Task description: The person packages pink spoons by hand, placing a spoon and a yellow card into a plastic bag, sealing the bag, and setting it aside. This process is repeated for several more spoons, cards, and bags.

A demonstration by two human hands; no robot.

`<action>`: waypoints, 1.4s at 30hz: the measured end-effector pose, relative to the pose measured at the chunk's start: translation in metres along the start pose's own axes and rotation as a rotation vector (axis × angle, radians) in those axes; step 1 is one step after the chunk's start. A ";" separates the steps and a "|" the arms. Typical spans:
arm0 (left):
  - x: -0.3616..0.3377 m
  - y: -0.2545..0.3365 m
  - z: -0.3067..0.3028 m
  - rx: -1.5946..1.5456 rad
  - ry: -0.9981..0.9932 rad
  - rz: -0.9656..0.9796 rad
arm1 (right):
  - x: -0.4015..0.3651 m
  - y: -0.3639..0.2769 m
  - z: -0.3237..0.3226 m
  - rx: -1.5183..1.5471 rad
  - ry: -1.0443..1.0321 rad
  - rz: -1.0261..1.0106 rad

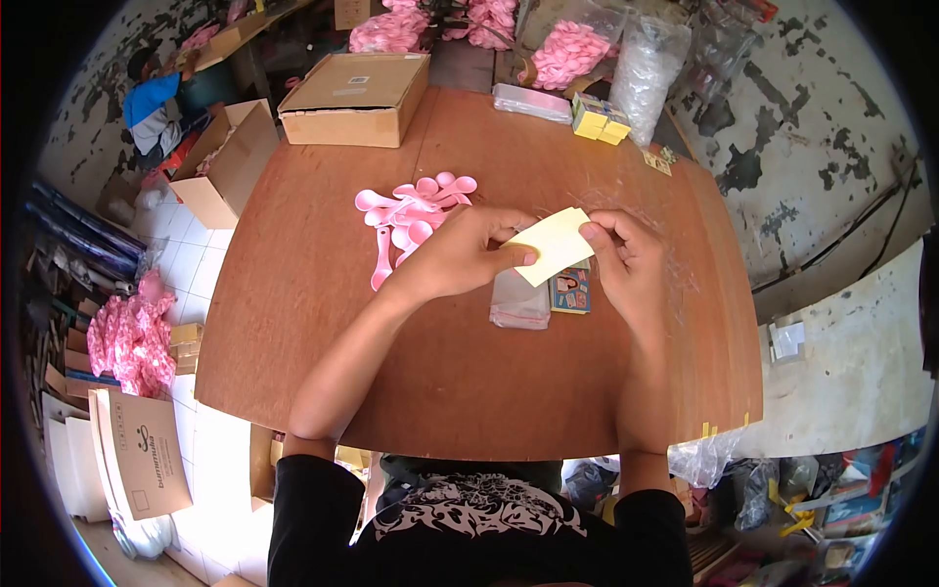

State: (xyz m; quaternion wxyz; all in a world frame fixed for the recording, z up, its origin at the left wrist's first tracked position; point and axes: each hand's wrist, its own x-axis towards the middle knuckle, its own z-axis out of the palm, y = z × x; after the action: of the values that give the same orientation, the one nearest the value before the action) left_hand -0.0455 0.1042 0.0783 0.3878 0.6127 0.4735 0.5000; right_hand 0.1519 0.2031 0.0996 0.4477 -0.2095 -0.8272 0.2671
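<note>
A pale yellow card (554, 245) is held up over the table between my two hands. My left hand (479, 252) pinches its left end between thumb and fingers. At its upper right corner, my right hand (622, 252) grips it the same way. Below the card lie a stack of clear plastic sleeves (519, 301) and a small stack of printed cards (570, 293), both partly covered by the card and hands. Left of my left hand is a pile of pink measuring spoons (416, 207), with one spoon (381, 260) at its near side.
A closed cardboard box (354, 98) stands at the table's far left. Yellow card packs (601, 118), a bundle of clear sleeves (532, 103) and a plastic bag roll (649, 73) sit at the far right. A person in blue (153, 106) is by the left wall.
</note>
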 end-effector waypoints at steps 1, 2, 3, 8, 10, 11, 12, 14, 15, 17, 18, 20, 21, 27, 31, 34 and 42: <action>0.000 -0.003 0.000 0.026 -0.006 0.054 | 0.001 -0.003 -0.002 -0.032 -0.022 -0.017; 0.000 -0.005 0.000 0.027 -0.003 0.053 | 0.000 -0.005 -0.003 -0.062 -0.045 -0.034; 0.000 -0.005 0.001 0.022 -0.022 0.080 | -0.001 -0.003 -0.001 -0.059 -0.045 -0.035; -0.004 0.009 0.002 0.123 -0.050 0.013 | -0.005 -0.009 0.012 0.004 -0.168 -0.097; -0.005 0.008 0.006 0.057 0.076 0.112 | -0.008 -0.009 0.013 0.016 -0.196 -0.078; -0.005 0.008 0.007 0.058 0.077 0.113 | -0.009 -0.009 0.013 0.045 -0.142 -0.045; -0.005 0.008 0.007 0.018 0.100 0.134 | -0.009 -0.007 0.014 0.076 -0.088 -0.013; -0.005 0.008 0.007 -0.022 0.121 0.155 | -0.011 0.001 0.013 0.133 -0.063 0.022; -0.004 0.006 0.006 -0.020 0.086 0.145 | -0.010 0.002 0.012 0.189 -0.038 0.058; -0.003 0.005 0.004 -0.020 0.046 0.136 | -0.011 0.001 0.009 0.264 -0.040 0.134; -0.004 0.006 0.003 0.040 0.036 0.099 | -0.011 -0.002 0.007 0.341 -0.043 0.213; -0.005 0.009 0.000 0.093 0.018 0.055 | -0.008 -0.009 -0.002 0.344 0.078 0.219; -0.007 0.015 -0.003 0.133 0.020 0.026 | -0.007 -0.011 -0.007 0.344 0.195 0.220; -0.008 0.018 -0.024 0.212 0.127 -0.090 | -0.024 0.010 -0.031 -0.030 0.141 0.112; -0.010 0.016 -0.027 0.129 0.186 -0.008 | -0.061 0.029 -0.029 -0.395 -0.096 -0.142; -0.012 0.015 -0.027 0.067 0.194 0.027 | -0.088 0.049 -0.027 -0.566 -0.162 -0.199; -0.013 0.021 -0.025 0.199 0.094 -0.086 | -0.050 0.001 -0.026 -0.315 -0.135 -0.163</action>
State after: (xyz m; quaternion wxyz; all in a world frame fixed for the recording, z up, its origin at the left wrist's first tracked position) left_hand -0.0664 0.0865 0.1004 0.3237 0.6032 0.5644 0.4613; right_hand 0.2003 0.1810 0.0793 0.3733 -0.1907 -0.9011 0.1107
